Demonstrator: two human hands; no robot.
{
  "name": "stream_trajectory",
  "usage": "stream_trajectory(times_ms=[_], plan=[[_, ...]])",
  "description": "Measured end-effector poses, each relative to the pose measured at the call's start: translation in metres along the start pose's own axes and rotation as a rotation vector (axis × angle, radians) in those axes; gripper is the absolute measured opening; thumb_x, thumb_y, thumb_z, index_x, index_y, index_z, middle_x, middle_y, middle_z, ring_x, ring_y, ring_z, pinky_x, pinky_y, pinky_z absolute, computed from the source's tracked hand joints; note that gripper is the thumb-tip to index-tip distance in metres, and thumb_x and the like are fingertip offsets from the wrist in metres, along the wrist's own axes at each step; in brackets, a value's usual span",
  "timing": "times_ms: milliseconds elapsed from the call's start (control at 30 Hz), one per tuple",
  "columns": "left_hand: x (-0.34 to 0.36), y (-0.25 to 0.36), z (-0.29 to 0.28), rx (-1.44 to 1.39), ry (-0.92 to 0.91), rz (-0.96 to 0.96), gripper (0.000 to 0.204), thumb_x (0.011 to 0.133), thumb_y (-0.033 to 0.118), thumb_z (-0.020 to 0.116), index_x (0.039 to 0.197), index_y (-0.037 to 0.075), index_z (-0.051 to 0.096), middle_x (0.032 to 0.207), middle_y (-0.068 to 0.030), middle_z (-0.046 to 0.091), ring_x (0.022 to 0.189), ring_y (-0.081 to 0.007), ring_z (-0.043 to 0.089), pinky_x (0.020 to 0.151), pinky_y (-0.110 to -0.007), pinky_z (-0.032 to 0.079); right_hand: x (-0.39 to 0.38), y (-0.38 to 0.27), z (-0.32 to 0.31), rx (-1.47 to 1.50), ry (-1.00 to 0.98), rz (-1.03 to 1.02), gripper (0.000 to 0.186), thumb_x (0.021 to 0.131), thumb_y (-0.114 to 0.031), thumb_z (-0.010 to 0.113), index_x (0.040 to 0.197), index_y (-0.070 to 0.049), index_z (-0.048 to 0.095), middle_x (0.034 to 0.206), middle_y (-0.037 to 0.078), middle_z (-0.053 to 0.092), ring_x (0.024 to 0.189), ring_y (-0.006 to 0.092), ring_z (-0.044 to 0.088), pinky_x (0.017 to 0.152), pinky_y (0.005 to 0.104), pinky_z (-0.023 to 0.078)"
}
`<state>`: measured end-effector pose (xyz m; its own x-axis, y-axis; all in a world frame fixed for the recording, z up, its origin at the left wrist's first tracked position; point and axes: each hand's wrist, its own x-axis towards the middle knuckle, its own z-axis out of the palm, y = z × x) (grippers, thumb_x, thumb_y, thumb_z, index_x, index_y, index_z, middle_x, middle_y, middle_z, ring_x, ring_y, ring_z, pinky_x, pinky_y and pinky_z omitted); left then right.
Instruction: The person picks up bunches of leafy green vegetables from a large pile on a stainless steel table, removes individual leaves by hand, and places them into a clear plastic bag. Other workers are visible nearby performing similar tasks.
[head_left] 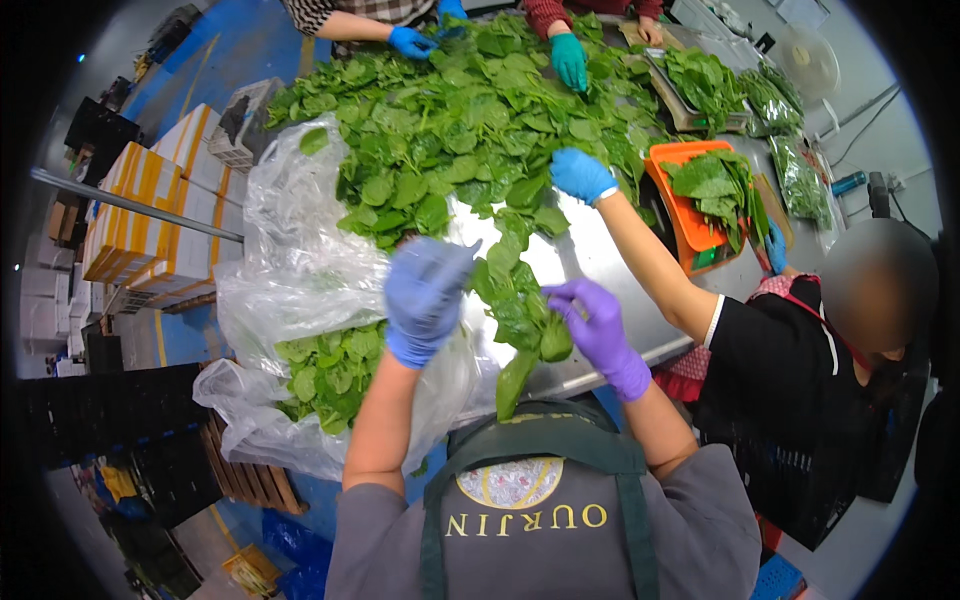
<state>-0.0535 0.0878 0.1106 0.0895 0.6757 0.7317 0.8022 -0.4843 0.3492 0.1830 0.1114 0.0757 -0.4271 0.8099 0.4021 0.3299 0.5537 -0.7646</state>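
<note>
My right hand (597, 328), in a purple glove, pinches the edge of a sprig of leafy greens (512, 308) that hangs over the near side of the metal table (565, 240). To its left, my left hand (425, 295), in a blue glove, is smeared by motion, and its fingers cannot be made out. Beyond both hands spreads a large heap of leafy greens (440, 135) with broad, glossy leaves. Close to my left forearm, more greens (335, 370) lie in a clear plastic bag (300, 290) at the table's left edge.
At the right, a co-worker's blue-gloved hand (583, 175) reaches into the heap near an orange basket (685, 195) of greens. Across the table are a blue-gloved hand (410, 42) and a green-gloved hand (568, 62). Stacked cartons (150, 215) and a metal bar (135, 205) are at the left.
</note>
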Motion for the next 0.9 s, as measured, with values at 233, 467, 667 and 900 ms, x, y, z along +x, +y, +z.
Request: stream_trajectory(times_ms=[233, 467, 667, 900], plan=[[-0.022, 0.015, -0.019, -0.749, 0.346, -0.755, 0.015, 0.09, 0.007, 0.049, 0.104, 0.002, 0.053, 0.095, -0.0089, 0.059, 0.083, -0.0167, 0.059, 0.079, -0.034, 0.05, 0.008, 0.025, -0.012, 0.704, 0.5, 0.465, 0.011, 0.084, -0.003, 0.06, 0.091, 0.003, 0.056, 0.084, 0.01, 0.062, 0.073, 0.0133, 0.06, 0.069, 0.0243, 0.05], [-0.044, 0.019, -0.017, -0.757, 0.314, -0.905, 0.018, 0.092, 0.013, 0.048, 0.106, 0.002, 0.05, 0.088, -0.005, 0.056, 0.075, -0.012, 0.054, 0.074, -0.028, 0.047, 0.006, 0.042, -0.017, 0.976, 0.553, 0.573, 0.012, 0.087, -0.011, 0.058, 0.093, -0.002, 0.053, 0.082, 0.009, 0.061, 0.072, 0.0149, 0.061, 0.067, 0.0249, 0.051], [-0.052, 0.028, -0.002, -0.949, 0.241, -1.002, 0.02, 0.093, 0.017, 0.047, 0.106, 0.002, 0.048, 0.073, -0.0014, 0.048, 0.064, -0.009, 0.045, 0.064, -0.024, 0.043, 0.002, 0.048, -0.015, 1.284, 0.528, 0.704, 0.012, 0.088, -0.011, 0.055, 0.098, -0.005, 0.055, 0.086, 0.006, 0.06, 0.075, 0.0145, 0.06, 0.068, 0.0247, 0.051], [-0.054, 0.042, 0.016, -1.041, 0.058, -0.962, 0.019, 0.091, 0.019, 0.05, 0.102, 0.003, 0.052, 0.069, 0.0016, 0.045, 0.06, -0.0051, 0.04, 0.056, -0.019, 0.035, -0.007, 0.065, -0.016, 1.496, 0.528, 0.738, 0.015, 0.088, -0.01, 0.054, 0.101, -0.004, 0.055, 0.097, 0.008, 0.06, 0.091, 0.0159, 0.058, 0.076, 0.0273, 0.049]])
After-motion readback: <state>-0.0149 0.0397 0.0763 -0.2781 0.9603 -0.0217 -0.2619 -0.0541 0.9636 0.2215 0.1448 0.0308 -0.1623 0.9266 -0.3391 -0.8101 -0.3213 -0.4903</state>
